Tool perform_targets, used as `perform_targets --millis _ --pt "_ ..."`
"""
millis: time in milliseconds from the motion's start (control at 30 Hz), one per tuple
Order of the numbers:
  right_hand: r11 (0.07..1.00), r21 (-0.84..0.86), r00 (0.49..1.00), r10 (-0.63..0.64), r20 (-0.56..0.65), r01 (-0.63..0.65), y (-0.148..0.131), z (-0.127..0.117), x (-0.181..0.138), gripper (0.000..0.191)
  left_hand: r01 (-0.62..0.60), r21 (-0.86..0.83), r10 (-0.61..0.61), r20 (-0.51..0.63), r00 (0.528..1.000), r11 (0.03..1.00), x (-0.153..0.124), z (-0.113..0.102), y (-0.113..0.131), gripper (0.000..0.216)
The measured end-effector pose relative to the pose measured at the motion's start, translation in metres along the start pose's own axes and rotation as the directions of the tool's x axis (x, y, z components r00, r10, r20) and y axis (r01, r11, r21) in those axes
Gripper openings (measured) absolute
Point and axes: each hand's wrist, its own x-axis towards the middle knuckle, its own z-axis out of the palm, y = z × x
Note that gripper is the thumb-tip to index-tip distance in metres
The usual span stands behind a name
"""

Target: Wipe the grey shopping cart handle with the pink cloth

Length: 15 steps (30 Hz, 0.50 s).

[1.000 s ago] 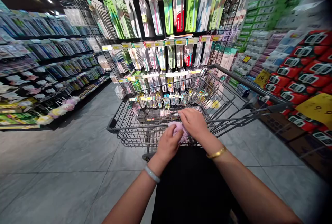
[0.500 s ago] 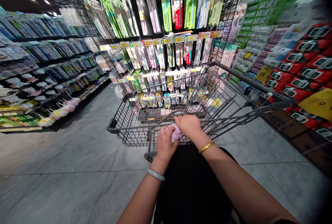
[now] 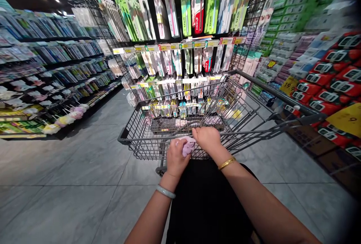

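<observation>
Bunched between the thumb and fingers of my left hand (image 3: 177, 157) is a soft pale purple cloth (image 3: 188, 147). The cloth reaches across to the thumb side of my right hand (image 3: 208, 139). That hand is closed, knuckles up, over the near rim of a grey wire shopping cart (image 3: 149, 138). Its curled fingers point away from me, so I cannot tell whether they grip the rim, the cloth's end or both. The cart stands sideways in front of me, with its bar rising to the right.
Behind the cart, a wire rack holds packaged toothbrushes (image 3: 198, 10) in rows above price tags. More stocked shelves (image 3: 70, 57) line the left aisle. Red packs (image 3: 316, 93) are stacked on the right, with yellow price signs. The floor is grey tile (image 3: 70, 168).
My left hand has shifted slightly left, and the cloth between the hands looks more spread out. The right hand keeps its place at the cart's rim. The view has turned a little left.
</observation>
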Motion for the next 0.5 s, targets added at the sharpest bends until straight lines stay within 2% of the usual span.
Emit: perform_targets --millis 100,200,333,433,500 --pt "1.000 -0.008 1.000 0.005 0.013 -0.005 -0.001 0.001 0.000 0.057 0.030 0.016 -0.030 0.047 0.998 0.999 -0.006 0.010 -0.011 0.047" --pt "1.000 -0.015 0.999 0.003 0.037 -0.002 0.000 -0.001 -0.002 0.058 0.079 -0.011 -0.079 0.045 0.996 0.997 -0.015 0.016 -0.022 0.045" --pt "1.000 -0.029 0.987 -0.006 0.161 0.011 -0.006 -0.010 0.006 0.060 0.009 -0.019 -0.010 -0.092 0.996 1.000 -0.011 0.004 -0.014 0.045" --pt "0.994 0.034 0.958 -0.108 0.265 0.103 -0.025 -0.020 0.023 0.063 0.013 0.076 0.002 -0.198 0.980 0.997 -0.004 -0.003 -0.005 0.047" --pt "0.976 0.133 0.927 -0.206 0.314 0.172 -0.042 -0.023 0.035 0.065 0.046 0.083 -0.026 -0.228 0.973 0.995 -0.004 0.003 -0.007 0.048"
